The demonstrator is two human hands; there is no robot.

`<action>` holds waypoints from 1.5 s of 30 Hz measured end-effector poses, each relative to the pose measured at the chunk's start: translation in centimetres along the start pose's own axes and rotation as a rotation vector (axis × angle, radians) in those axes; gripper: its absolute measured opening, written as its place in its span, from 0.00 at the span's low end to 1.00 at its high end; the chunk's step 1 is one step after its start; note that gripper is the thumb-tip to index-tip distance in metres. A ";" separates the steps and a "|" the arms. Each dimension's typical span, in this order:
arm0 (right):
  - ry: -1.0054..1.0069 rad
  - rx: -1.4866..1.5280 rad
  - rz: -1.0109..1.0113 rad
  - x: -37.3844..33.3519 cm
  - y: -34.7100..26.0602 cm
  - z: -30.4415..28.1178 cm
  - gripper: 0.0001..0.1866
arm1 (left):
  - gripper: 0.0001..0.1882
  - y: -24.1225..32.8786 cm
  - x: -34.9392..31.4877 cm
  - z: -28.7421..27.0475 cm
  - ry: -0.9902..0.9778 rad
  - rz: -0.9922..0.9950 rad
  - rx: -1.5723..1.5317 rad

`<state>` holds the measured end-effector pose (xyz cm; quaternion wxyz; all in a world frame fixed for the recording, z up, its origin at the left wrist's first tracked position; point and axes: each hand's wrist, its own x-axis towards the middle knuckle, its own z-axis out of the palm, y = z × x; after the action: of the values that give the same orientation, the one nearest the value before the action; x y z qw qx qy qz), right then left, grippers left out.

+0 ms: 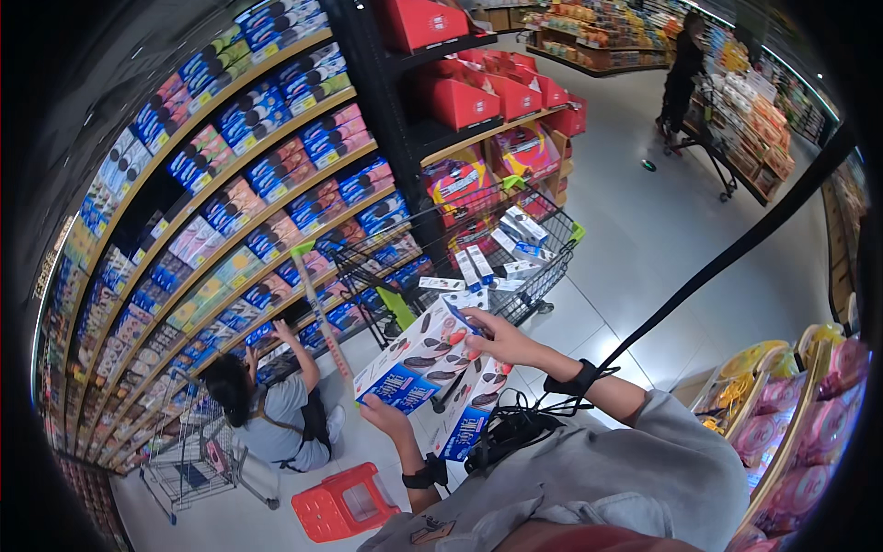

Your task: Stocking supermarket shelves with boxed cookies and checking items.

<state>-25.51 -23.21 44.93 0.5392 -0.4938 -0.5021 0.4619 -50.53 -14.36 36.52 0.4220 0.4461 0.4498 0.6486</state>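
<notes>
My left hand is closed on the lower left corner of a blue and white cookie carton, printed with dark thin cookies and strawberries. At its upper right edge my right hand grips the same carton, thumb and fingers bent over the rim. A second matching printed panel hangs below and to the right; whether it is a separate box or part of this carton I cannot tell. Just beyond stands a wire shopping cart with green corners, holding several slim white and blue boxes.
Left, a curved-looking shelf wall carries cookie packs. Beside it a person crouches, arms toward the shelf, near another cart. A red plastic step stool or basket lies on the floor. A black strap crosses at right.
</notes>
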 end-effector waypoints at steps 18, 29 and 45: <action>0.175 -0.021 -0.085 2.2 3.7 2.7 0.22 | 0.20 -4.9 2.5 -1.9 -0.177 -0.382 -0.391; -0.018 0.112 -0.044 0.4 0.0 4.9 0.46 | 0.27 -2.9 3.8 -0.6 -0.213 -0.605 -0.306; -0.237 0.061 -0.020 0.5 -1.2 5.9 0.55 | 0.34 -3.8 4.5 -1.7 -0.749 -0.973 -0.260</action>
<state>-31.39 -22.41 46.23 0.4952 -0.4141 -0.5529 0.5269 -52.75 -9.50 33.43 0.8486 0.3323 0.3405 0.2312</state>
